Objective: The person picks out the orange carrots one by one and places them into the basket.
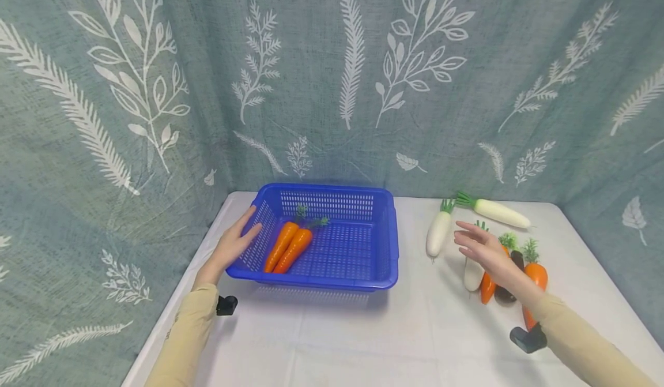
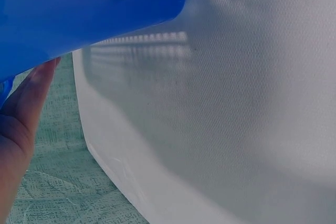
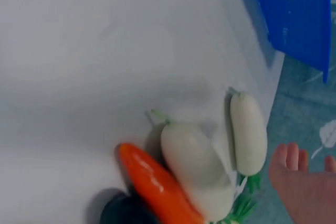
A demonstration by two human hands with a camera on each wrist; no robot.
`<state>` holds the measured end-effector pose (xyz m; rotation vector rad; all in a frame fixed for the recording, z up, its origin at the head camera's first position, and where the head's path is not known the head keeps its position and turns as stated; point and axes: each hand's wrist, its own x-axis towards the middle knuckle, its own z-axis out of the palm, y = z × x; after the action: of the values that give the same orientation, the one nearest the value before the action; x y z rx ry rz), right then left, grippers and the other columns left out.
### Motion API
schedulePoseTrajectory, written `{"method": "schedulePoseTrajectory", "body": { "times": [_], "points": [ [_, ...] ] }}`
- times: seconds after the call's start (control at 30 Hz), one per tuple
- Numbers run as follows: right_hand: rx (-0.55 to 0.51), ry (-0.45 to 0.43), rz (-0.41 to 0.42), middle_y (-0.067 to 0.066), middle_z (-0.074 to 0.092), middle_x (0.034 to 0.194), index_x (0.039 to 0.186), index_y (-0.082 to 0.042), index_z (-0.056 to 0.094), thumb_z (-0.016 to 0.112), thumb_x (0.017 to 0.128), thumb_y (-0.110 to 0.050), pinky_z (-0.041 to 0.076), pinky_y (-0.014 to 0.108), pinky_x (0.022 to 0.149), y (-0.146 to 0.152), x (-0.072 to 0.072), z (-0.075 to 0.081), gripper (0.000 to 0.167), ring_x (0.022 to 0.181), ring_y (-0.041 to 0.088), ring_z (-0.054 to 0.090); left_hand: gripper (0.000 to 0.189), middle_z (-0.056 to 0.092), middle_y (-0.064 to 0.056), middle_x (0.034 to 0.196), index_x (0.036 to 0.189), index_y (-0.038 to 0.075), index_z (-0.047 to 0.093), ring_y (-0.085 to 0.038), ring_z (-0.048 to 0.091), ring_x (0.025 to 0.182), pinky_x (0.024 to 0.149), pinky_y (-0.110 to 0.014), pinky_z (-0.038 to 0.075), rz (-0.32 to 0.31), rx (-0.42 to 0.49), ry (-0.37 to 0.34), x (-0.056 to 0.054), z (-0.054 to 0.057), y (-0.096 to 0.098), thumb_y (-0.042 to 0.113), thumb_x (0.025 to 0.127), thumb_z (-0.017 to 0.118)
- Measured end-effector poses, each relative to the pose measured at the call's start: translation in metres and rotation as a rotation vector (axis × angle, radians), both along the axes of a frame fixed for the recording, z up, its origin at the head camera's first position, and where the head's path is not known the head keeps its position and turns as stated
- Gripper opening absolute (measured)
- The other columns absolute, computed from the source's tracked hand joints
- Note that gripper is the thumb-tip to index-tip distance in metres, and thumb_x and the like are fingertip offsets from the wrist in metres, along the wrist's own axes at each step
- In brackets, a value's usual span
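Observation:
My left hand (image 1: 230,248) is at the left side of a blue plastic basket (image 1: 332,285), its fingers fairly straight and seeming to touch the rim. In the left wrist view its fingers (image 2: 37,90) lie beside the basket's outer wall. Two orange carrots (image 1: 295,251) with green tops lie inside, at the basket's left. My right hand (image 1: 486,251) hovers above the vegetables on the right, fingers loosely bent and holding nothing. Nearest it are a white radish (image 1: 472,274), partly hidden in the head view, an orange carrot (image 1: 488,288) and a dark vegetable (image 1: 504,295).
One white radish (image 1: 439,234) lies between the basket and my right hand. Another radish (image 1: 502,213) lies near the table's back edge. A further carrot (image 1: 536,274) is at the right, partly under my forearm. A patterned curtain (image 1: 321,87) surrounds the white table (image 1: 332,341).

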<state>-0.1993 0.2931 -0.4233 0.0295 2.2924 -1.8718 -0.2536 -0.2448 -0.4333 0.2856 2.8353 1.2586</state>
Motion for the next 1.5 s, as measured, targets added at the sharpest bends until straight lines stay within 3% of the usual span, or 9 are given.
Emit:
{"method": "schedulePoseTrajectory", "body": {
  "times": [0.17,0.27,0.4,0.63,0.77,0.97,1.07,1.27,1.5],
  "points": [
    [0.043,0.000,-0.051,0.029,0.028,0.150,0.152,0.004,0.022,0.053,0.102,-0.033,0.044,0.029,0.103,0.018,-0.001,-0.007,0.070,0.100,-0.010,0.051,0.065,0.018,-0.023,0.158,0.155,0.004,0.018,-0.045,0.019,0.143,0.115,-0.060,0.016,0.000,0.002,0.002,-0.001,0.000,0.000,0.036,0.104,0.042],
    [0.103,-0.012,-0.085,0.029,0.028,0.151,0.152,0.005,0.020,0.051,0.102,-0.035,0.042,0.035,0.106,0.028,-0.002,-0.010,0.071,0.116,0.010,0.054,0.065,0.018,-0.023,0.158,0.155,0.003,0.019,-0.045,0.019,0.143,0.115,-0.059,0.016,-0.001,0.002,0.005,-0.001,0.001,-0.001,0.035,0.104,0.043],
    [0.193,-0.012,-0.135,0.032,0.028,0.151,0.152,0.005,0.019,0.047,0.103,-0.037,0.037,0.045,0.108,0.039,-0.002,-0.013,0.071,0.136,0.042,0.034,0.065,0.019,-0.023,0.158,0.155,0.003,0.019,-0.045,0.019,0.143,0.115,-0.059,0.016,-0.001,0.004,0.007,0.000,0.000,0.000,0.036,0.104,0.043],
    [0.291,-0.004,-0.211,0.037,0.027,0.148,0.152,0.006,0.016,0.044,0.103,-0.038,0.034,0.055,0.108,0.056,0.001,-0.016,0.071,0.134,0.049,0.034,0.064,0.019,-0.024,0.158,0.155,0.003,0.019,-0.045,0.019,0.143,0.115,-0.059,0.016,-0.002,-0.001,0.013,0.000,0.000,0.000,0.034,0.105,0.042],
    [0.290,-0.068,-0.309,0.037,0.022,0.151,0.154,0.002,0.016,0.047,0.100,-0.045,0.032,0.058,0.109,0.074,-0.009,-0.035,0.078,0.135,0.051,0.031,0.065,0.019,-0.024,0.158,0.155,0.003,0.019,-0.045,0.019,0.143,0.115,-0.059,0.016,-0.002,-0.003,0.009,-0.001,0.000,0.001,0.036,0.104,0.042],
    [0.311,-0.084,-0.408,0.034,0.026,0.151,0.154,-0.005,0.022,0.051,0.095,-0.053,0.031,0.061,0.108,0.100,-0.031,-0.073,0.082,0.135,0.050,0.032,0.065,0.019,-0.023,0.158,0.155,0.004,0.018,-0.045,0.019,0.143,0.114,-0.060,0.016,0.003,0.002,0.000,0.000,-0.001,0.000,0.037,0.104,0.042],
    [0.307,-0.107,-0.422,0.033,0.026,0.151,0.154,-0.004,0.023,0.052,0.098,-0.044,0.028,0.061,0.109,0.094,-0.029,-0.065,0.075,0.136,0.050,0.031,0.065,0.019,-0.023,0.158,0.155,0.004,0.019,-0.045,0.019,0.143,0.115,-0.059,0.016,0.006,0.004,0.001,0.000,-0.001,0.000,0.036,0.104,0.042],
    [0.311,-0.151,-0.398,0.036,0.024,0.150,0.152,0.003,0.021,0.048,0.100,-0.032,0.023,0.061,0.112,0.065,-0.011,-0.032,0.069,0.136,0.051,0.027,0.064,0.019,-0.023,0.158,0.155,0.004,0.019,-0.045,0.020,0.143,0.114,-0.060,0.016,0.007,0.005,0.000,0.001,-0.001,0.001,0.036,0.105,0.042],
    [0.319,-0.136,-0.354,0.038,0.028,0.147,0.150,0.007,0.023,0.046,0.099,-0.023,0.029,0.058,0.110,0.053,-0.007,-0.026,0.063,0.133,0.051,0.032,0.064,0.020,-0.024,0.157,0.155,0.002,0.019,-0.046,0.020,0.142,0.114,-0.059,0.016,0.002,-0.003,0.012,0.001,-0.001,0.001,0.035,0.105,0.042]
  ]
}}
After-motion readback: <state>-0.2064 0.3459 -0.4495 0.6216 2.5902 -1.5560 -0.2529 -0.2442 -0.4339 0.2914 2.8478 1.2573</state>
